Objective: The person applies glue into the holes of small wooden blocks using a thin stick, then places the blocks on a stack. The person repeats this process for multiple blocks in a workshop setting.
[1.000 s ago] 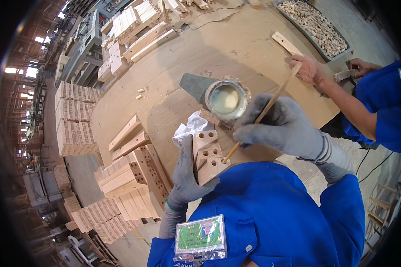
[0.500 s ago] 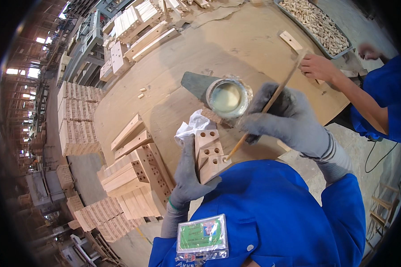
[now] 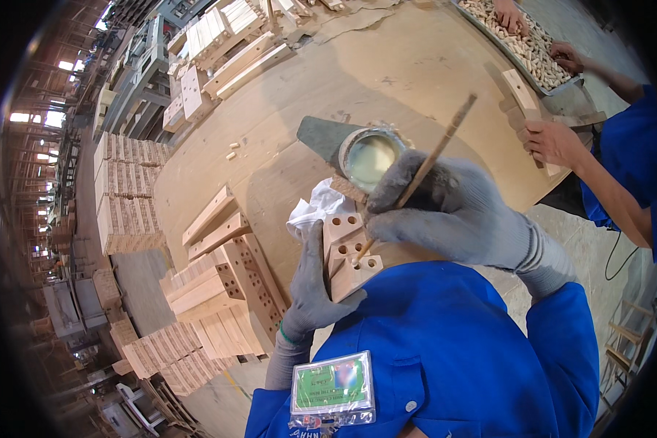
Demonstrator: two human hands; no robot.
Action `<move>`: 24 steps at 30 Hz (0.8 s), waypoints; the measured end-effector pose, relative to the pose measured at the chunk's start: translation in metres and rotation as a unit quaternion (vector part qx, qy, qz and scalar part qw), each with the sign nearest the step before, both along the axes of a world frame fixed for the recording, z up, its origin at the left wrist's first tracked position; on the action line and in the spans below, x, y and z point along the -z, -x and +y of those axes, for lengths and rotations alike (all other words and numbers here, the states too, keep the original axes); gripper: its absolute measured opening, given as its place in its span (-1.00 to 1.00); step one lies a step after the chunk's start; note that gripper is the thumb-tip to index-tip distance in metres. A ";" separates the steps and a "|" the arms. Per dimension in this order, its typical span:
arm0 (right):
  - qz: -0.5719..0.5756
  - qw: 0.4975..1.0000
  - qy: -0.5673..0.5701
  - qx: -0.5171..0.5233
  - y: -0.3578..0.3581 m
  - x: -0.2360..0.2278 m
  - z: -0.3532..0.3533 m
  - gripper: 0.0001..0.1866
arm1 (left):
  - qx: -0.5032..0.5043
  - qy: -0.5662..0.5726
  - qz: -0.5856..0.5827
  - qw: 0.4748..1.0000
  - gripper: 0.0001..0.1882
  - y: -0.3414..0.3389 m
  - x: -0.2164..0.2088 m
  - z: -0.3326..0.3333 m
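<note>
My left hand (image 3: 315, 290), in a grey glove, is closed around several wooden blocks (image 3: 352, 274) held together, their ends drilled with paired round holes. My right hand (image 3: 445, 208), also gloved, pinches a thin wooden stick (image 3: 438, 152). The stick's lower tip touches a hole in the block end nearest my body. Just beyond my hands stands an open can (image 3: 372, 159) of pale creamy liquid, its rim crusted. A crumpled white cloth (image 3: 317, 205) lies against the blocks' far side.
Drilled wooden pieces (image 3: 230, 285) are stacked left of my hands on the table (image 3: 263, 157). Two small dowels (image 3: 232, 150) lie beyond them. At right a co-worker's hand (image 3: 555, 142) holds a wooden piece; other hands reach into a tray (image 3: 482, 33) of dowels.
The stick's tip has shifted left from one hole to its neighbour, and my right hand moved left with it. The co-worker has taken hold of a wooden piece; hands now reach into the tray.
</note>
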State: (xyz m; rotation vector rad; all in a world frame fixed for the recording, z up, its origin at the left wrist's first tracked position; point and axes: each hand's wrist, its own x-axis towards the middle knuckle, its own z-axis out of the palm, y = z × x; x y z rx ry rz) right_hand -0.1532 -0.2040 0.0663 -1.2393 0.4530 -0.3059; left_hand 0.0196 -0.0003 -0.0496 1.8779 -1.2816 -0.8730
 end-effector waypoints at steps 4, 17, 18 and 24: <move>-0.023 0.996 0.084 -0.014 0.000 0.005 -0.003 -0.76 | 0.005 -0.005 -0.015 1.000 0.25 0.000 -0.006 -0.002; -0.029 0.940 0.230 0.251 0.013 0.048 -0.036 -0.82 | -0.131 0.176 0.147 0.964 -0.34 -0.060 -0.010 0.014; -0.052 0.932 0.248 0.259 0.011 0.069 -0.037 -0.81 | -0.192 0.256 0.282 0.905 -0.39 -0.056 -0.031 0.001; -0.049 0.829 0.528 0.178 0.004 0.087 -0.038 -0.84 | -0.273 0.318 0.495 0.761 -0.33 -0.091 -0.032 -0.025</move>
